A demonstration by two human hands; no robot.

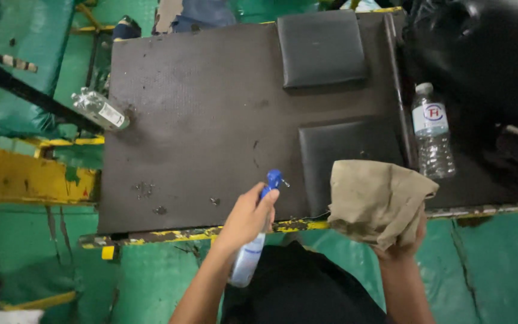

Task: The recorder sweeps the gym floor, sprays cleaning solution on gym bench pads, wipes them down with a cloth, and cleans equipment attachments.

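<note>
My left hand [246, 217] grips a spray bottle [248, 260] with a blue nozzle [273, 179], its index finger on the trigger, nozzle aimed over the dark table top [193, 108]. My right hand [404, 243] holds a crumpled tan cloth [378, 199] at the table's near edge, mostly hidden under it. Two dark square pads lie on the table: one [322, 48] at the far side, another [349, 150] just beyond the cloth. A few wet spots [145, 189] mark the table near its front left.
A clear plastic bottle [99, 108] lies at the table's left edge. Another clear bottle [432, 132] with a white cap lies right of a dark bar [400, 90]. A black bag [481, 48] fills the far right. Green floor [499, 270] and yellow frame parts [25, 177] surround the table.
</note>
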